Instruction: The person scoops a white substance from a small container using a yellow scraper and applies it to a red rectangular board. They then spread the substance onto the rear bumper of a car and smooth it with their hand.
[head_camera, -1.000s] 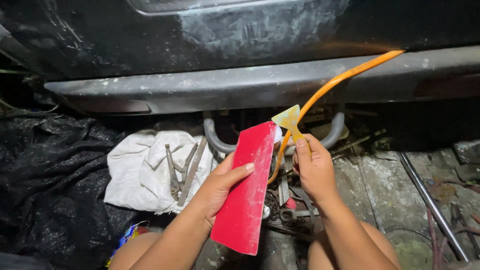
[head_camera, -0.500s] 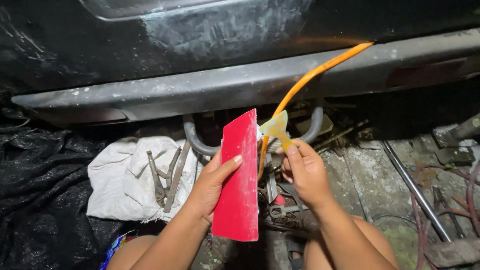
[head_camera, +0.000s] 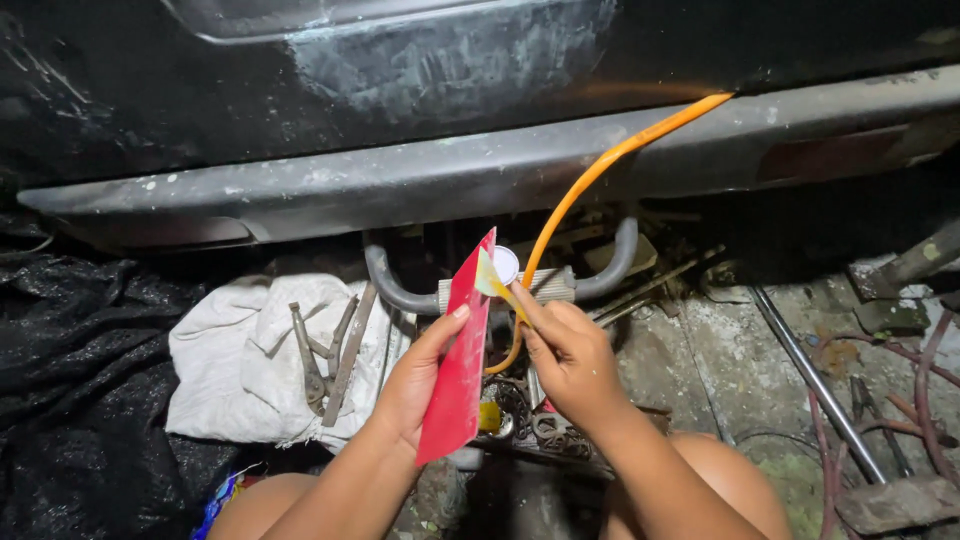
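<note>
Left hand (head_camera: 415, 385): grips flat red plastic container (head_camera: 458, 365), lower edge hidden by fingers.
Right hand (head_camera: 570, 360): pinches orange flexible hose (head_camera: 600, 170); hose end obscured.
Yellow funnel (head_camera: 490, 282): partly hidden.

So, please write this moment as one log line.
left hand: holds red sheet | right hand: pinches yellow piece by orange hose | pliers on white cloth

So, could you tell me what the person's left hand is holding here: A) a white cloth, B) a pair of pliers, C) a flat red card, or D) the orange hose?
C: the left hand grips a flat red card upright by its edge, while the pliers lie apart on the white cloth and the orange hose runs by the right hand.
</note>
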